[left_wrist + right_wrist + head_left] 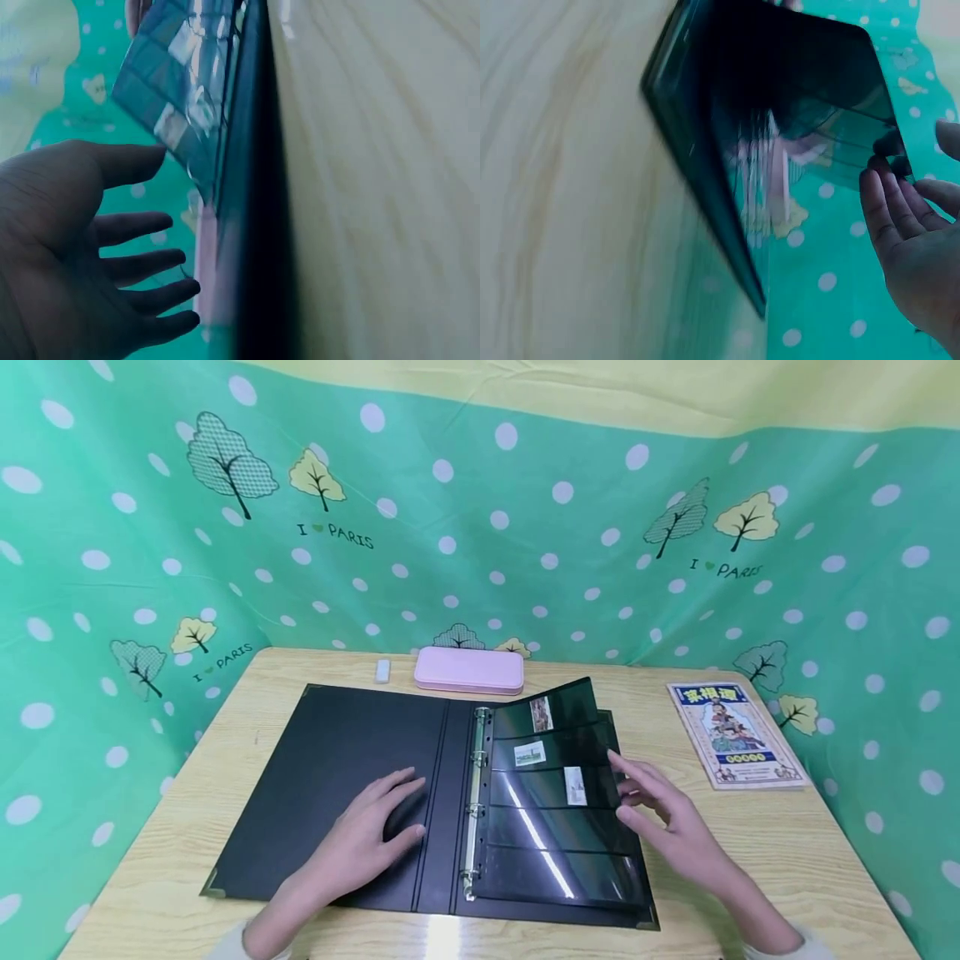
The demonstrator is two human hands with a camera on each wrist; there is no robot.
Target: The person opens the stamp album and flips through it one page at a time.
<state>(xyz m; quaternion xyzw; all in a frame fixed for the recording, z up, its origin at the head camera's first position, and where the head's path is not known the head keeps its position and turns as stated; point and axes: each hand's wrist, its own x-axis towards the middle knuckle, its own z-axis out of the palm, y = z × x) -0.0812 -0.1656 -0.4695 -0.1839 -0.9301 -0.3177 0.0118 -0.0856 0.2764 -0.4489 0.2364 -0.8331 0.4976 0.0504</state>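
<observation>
- A large black ring binder (352, 735) with metal corners lies spread flat on a light wood-grain table (817, 860), its silver metal ring bar (475, 768) running along the right side of the spine.
- A glossy black page (551, 831) with clear horizontal pockets hangs on the binder's rings, over the right cover, its outer side raised off that cover.
- Three small rectangular stamp-like papers sit in the page's upper three pockets: a brownish one (541, 713), a pale one with green (529, 753) and a whitish upright one (575, 786).
- The right hand (667, 822), at the binder's right edge, touches the page's outer edge with slightly bent fingers, thumb spread apart.
- The left hand (367, 831) is over the binder's left cover, fingers loosely spread, holding nothing.
- Behind the binder lie a pink rounded oblong case (469, 670) and a small whitish block (382, 671).
- Right of the binder lies a colourful illustrated paper booklet (738, 735).
- Beyond the binder hangs green dotted fabric (480, 568).
</observation>
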